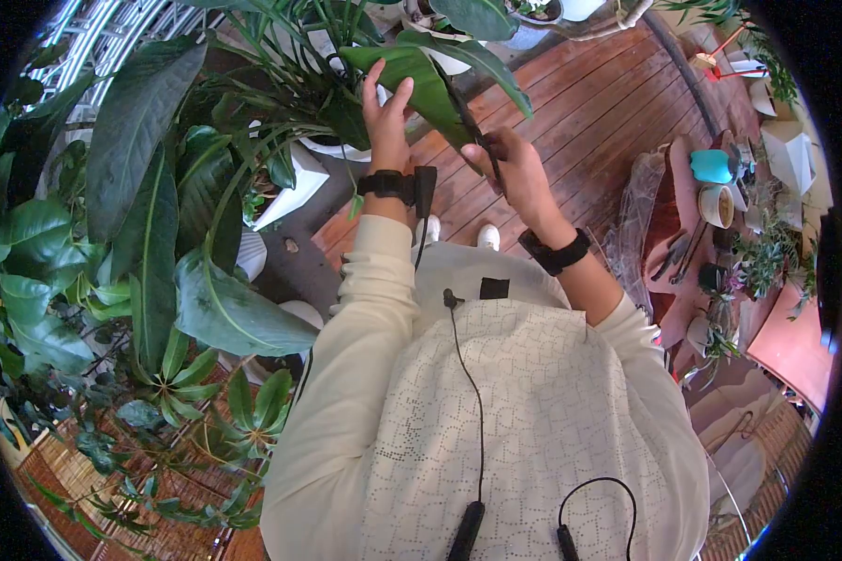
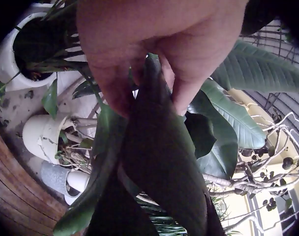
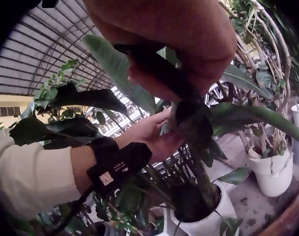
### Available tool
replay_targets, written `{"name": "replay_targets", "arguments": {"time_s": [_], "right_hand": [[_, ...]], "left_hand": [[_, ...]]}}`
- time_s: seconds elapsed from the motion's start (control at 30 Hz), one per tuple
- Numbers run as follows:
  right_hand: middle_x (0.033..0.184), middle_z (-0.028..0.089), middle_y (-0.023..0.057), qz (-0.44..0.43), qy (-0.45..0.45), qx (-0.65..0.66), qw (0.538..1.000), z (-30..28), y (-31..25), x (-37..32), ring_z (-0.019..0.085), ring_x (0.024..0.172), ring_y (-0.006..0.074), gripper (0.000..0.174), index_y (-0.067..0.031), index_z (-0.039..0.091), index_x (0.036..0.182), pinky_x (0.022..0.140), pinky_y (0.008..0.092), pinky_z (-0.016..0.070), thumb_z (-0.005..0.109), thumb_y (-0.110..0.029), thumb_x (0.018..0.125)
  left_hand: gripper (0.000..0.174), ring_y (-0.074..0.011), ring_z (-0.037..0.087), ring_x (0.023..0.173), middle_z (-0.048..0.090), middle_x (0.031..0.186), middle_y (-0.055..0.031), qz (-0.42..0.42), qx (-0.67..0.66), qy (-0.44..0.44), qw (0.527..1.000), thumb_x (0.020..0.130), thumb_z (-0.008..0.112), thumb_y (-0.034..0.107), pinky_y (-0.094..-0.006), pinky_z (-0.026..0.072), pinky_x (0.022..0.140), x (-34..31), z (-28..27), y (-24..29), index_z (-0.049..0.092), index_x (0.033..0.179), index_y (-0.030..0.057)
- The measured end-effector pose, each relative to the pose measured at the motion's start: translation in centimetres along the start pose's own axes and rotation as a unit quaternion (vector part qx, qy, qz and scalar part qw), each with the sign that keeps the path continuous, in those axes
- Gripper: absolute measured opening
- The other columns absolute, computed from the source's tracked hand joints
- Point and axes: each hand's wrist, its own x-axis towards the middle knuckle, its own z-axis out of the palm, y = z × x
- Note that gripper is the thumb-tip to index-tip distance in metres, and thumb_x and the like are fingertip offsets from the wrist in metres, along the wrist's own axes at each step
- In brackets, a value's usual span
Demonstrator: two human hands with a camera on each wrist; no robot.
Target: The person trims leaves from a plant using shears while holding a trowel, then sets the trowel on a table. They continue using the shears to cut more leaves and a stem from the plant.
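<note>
A broad green leaf [image 1: 412, 82] extends between the two hands in the head view. My left hand [image 1: 386, 122] is at its left side; in the left wrist view the thumb and fingers of this hand [image 2: 161, 37] pinch around the narrow upper part of the leaf [image 2: 157, 142]. My right hand [image 1: 519, 178] curls around a slim dark tool [image 1: 496, 173] beside the leaf's right edge. From the right wrist, the black handle [image 3: 159, 71] shows under the right hand [image 3: 174, 29]; the tool's far end is hard to make out against the dark leaf.
Large-leaved plants [image 1: 150, 187] crowd the left side. White pots [image 3: 272, 172] stand on the floor around the plant. Wooden decking [image 1: 571, 103] lies beyond the right hand. At the right, a table holds a bowl [image 1: 716, 206], a turquoise item [image 1: 711, 165] and small plants.
</note>
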Motion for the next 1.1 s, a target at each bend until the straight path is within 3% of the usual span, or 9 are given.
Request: {"name": "replay_targets", "arguments": {"time_s": [0.2, 0.43, 0.5, 0.63, 0.7, 0.73, 0.83, 0.97, 1.1], "right_hand": [[0.062, 0.045, -0.0035, 0.054, -0.033, 0.184, 0.981, -1.5, -1.2, -0.7, 0.041, 0.052, 0.0059, 0.046, 0.0032, 0.056, 0.101, 0.047, 0.0217, 0.0323, 0.061, -0.041, 0.090], [0.076, 0.048, -0.0007, -0.004, -0.052, 0.188, 0.981, -2.4, -2.4, -1.3, 0.043, 0.063, 0.0059, 0.053, 0.0028, 0.053, 0.112, 0.054, 0.0213, 0.0346, 0.060, -0.045, 0.090], [0.088, 0.053, 0.0039, 0.011, -0.109, 0.142, 0.984, -3.0, -2.6, -1.3, 0.049, 0.076, 0.0100, 0.058, 0.0041, 0.052, 0.115, 0.065, 0.0241, 0.0404, 0.060, -0.047, 0.089], [0.099, 0.057, 0.0089, -0.008, -0.126, 0.123, 0.984, -2.6, -1.9, -1.2, 0.051, 0.091, 0.0154, 0.062, 0.0054, 0.052, 0.117, 0.080, 0.0286, 0.0418, 0.061, -0.049, 0.088], [0.107, 0.058, 0.0131, 0.017, -0.123, 0.108, 0.986, -2.5, -2.2, -1.4, 0.050, 0.102, 0.0198, 0.064, 0.0066, 0.051, 0.117, 0.091, 0.0321, 0.0382, 0.062, -0.049, 0.087], [0.098, 0.057, 0.0082, 0.014, -0.100, 0.112, 0.989, -1.9, -1.6, -1.3, 0.051, 0.089, 0.0155, 0.063, 0.0049, 0.053, 0.117, 0.079, 0.0284, 0.0418, 0.062, -0.050, 0.087], [0.086, 0.052, 0.0016, 0.064, -0.102, 0.154, 0.981, -2.5, -2.2, -1.6, 0.046, 0.075, 0.0097, 0.059, 0.0016, 0.055, 0.113, 0.065, 0.0238, 0.0396, 0.061, -0.051, 0.087], [0.078, 0.045, -0.0034, 0.121, -0.115, 0.252, 0.953, -3.0, -1.7, -1.4, 0.040, 0.067, 0.0060, 0.056, -0.0017, 0.056, 0.108, 0.057, 0.0210, 0.0339, 0.061, -0.053, 0.086], [0.076, 0.047, -0.0040, 0.120, -0.100, 0.227, 0.961, -3.1, -1.8, -1.5, 0.042, 0.066, 0.0060, 0.057, -0.0027, 0.058, 0.106, 0.057, 0.0204, 0.0345, 0.063, -0.055, 0.084]], "left_hand": [[0.053, -0.0175, 0.051, 0.110, 0.048, 0.127, -0.0009, -0.009, 0.037, 0.010, 0.999, 0.087, 0.065, 0.019, -0.0341, 0.0450, 0.082, -0.5, 0.2, 1.0, 0.042, 0.134, 0.0217], [0.052, -0.0173, 0.050, 0.109, 0.049, 0.126, -0.0014, -0.017, 0.031, -0.002, 0.999, 0.089, 0.062, 0.019, -0.0348, 0.0446, 0.081, -0.3, -0.2, 0.2, 0.040, 0.136, 0.0226], [0.052, -0.0177, 0.051, 0.109, 0.049, 0.126, -0.0023, -0.011, 0.044, 0.002, 0.999, 0.090, 0.061, 0.019, -0.0357, 0.0451, 0.083, -0.4, -0.2, 0.3, 0.039, 0.137, 0.0227], [0.052, -0.0185, 0.050, 0.110, 0.049, 0.127, -0.0034, -0.003, 0.038, -0.011, 0.999, 0.091, 0.060, 0.019, -0.0366, 0.0452, 0.085, -0.1, -0.4, -0.2, 0.038, 0.138, 0.0237], [0.054, -0.0178, 0.050, 0.112, 0.040, 0.136, -0.0018, -0.020, 0.002, -0.010, 1.000, 0.088, 0.061, 0.011, -0.0344, 0.0493, 0.082, -0.3, -0.6, -0.1, 0.039, 0.137, 0.0208], [0.053, -0.0184, 0.049, 0.113, 0.041, 0.135, -0.0013, -0.022, 0.011, -0.010, 1.000, 0.090, 0.059, 0.013, -0.0358, 0.0488, 0.084, -0.4, -0.6, -0.1, 0.037, 0.138, 0.0225], [0.055, -0.0189, 0.049, 0.113, 0.042, 0.133, -0.0028, -0.019, 0.000, -0.027, 0.999, 0.091, 0.058, 0.013, -0.0363, 0.0488, 0.084, -0.5, -0.4, 0.3, 0.035, 0.140, 0.0226], [0.057, -0.0213, 0.049, 0.115, 0.046, 0.130, -0.0041, -0.015, 0.010, -0.040, 0.999, 0.092, 0.058, 0.019, -0.0429, 0.0424, 0.091, -0.5, -0.5, 0.7, 0.030, 0.142, 0.0267], [0.058, -0.0208, 0.050, 0.112, 0.043, 0.131, -0.0061, -0.019, -0.001, -0.034, 0.999, 0.091, 0.057, 0.011, -0.0382, 0.0512, 0.082, -0.4, -0.4, 0.9, 0.031, 0.142, 0.0221]]}}
